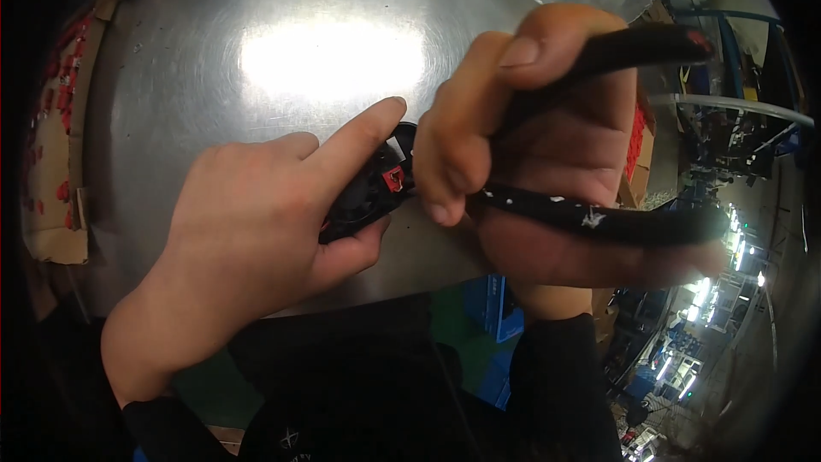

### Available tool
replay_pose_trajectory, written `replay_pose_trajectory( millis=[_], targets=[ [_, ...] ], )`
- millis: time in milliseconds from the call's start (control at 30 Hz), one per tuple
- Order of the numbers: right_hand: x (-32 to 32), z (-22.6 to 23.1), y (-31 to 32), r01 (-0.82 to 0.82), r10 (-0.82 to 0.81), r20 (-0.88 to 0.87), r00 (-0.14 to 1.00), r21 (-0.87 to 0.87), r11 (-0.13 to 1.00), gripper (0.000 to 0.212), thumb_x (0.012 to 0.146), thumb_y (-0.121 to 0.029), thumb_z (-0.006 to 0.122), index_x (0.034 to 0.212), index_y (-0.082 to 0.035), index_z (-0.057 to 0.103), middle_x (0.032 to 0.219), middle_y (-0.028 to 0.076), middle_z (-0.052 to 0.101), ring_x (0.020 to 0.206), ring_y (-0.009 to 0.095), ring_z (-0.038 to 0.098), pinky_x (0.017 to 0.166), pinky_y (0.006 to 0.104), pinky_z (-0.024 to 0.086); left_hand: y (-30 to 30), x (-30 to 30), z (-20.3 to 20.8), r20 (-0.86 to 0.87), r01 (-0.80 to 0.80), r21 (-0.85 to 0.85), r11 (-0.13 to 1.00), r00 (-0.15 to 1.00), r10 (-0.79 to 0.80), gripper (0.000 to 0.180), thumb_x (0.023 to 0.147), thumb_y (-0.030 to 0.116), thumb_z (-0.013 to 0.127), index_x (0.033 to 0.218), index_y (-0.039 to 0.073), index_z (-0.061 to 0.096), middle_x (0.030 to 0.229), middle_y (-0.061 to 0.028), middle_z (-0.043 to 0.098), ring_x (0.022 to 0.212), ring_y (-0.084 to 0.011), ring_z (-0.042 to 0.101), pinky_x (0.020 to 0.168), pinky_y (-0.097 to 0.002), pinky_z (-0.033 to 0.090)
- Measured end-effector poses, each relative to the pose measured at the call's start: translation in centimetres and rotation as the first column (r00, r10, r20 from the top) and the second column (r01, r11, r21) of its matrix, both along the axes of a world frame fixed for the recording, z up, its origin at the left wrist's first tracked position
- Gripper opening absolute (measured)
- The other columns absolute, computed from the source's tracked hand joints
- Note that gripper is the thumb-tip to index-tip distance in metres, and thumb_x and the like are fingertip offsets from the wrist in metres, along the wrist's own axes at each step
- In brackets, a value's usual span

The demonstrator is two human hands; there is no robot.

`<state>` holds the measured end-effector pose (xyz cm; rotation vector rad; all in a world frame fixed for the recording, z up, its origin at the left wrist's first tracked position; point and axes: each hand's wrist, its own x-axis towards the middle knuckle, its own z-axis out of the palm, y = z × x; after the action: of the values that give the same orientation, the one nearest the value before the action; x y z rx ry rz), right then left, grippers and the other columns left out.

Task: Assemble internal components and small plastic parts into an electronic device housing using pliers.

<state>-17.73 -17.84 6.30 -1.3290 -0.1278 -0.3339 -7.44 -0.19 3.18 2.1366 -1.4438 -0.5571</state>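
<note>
Mid-frame, left hand (pixel 256 222) is clamped on a small black plastic part with a red tab (pixel 372 188), right hand (pixel 522 145) gripping a thick black cable (pixel 599 221), over the shiny steel table (pixel 256 0).

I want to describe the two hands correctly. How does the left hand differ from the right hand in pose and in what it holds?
The left hand holds a small black part with a red piece; the right hand holds a long black cable. The left hand shows its back with the index finger stretched out; the right hand shows its palm with fingers curled. Both are bare and work above the metal table.
</note>
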Motion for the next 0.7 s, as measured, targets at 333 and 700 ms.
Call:
replay_pose_trajectory(
  millis=[333, 700],
  targets=[
    [1.8, -3.1, -1.4, -0.184, 0.247, 0.363, 0.898, -0.199, 0.962, 0.096, 0.076, -0.084, 0.068, 0.123, -0.004, 0.044, 0.078, 0.013, 0.056, 0.059, 0.02, 0.055, 0.053, 0.0312, 0.05, 0.3, -1.1, -0.1, 0.017, -0.079, -0.052, 0.996, 0.997, 0.08, 0.025, 0.074, 0.018, 0.082, 0.094, 0.017, 0.068, 0.077, -0.002, 0.071, 0.068, -0.028, 0.07, 0.06, -0.0379, 0.055],
    [0.9, -2.3, 0.6, 0.057, -0.043, 0.272, 0.961, -0.043, 0.997, 0.091, 0.078, -0.084, 0.068, 0.122, -0.009, 0.045, 0.069, 0.008, 0.051, 0.046, 0.016, 0.047, 0.042, 0.03, 0.046, 1.3, -1.7, -0.1, 0.087, -0.113, -0.094, 0.989, 0.989, 0.121, 0.074, 0.076, 0.026, 0.084, 0.143, 0.009, 0.057, 0.076, -0.0081, 0.069, 0.065, -0.0307, 0.068, 0.058, -0.0398, 0.053]
  ],
)
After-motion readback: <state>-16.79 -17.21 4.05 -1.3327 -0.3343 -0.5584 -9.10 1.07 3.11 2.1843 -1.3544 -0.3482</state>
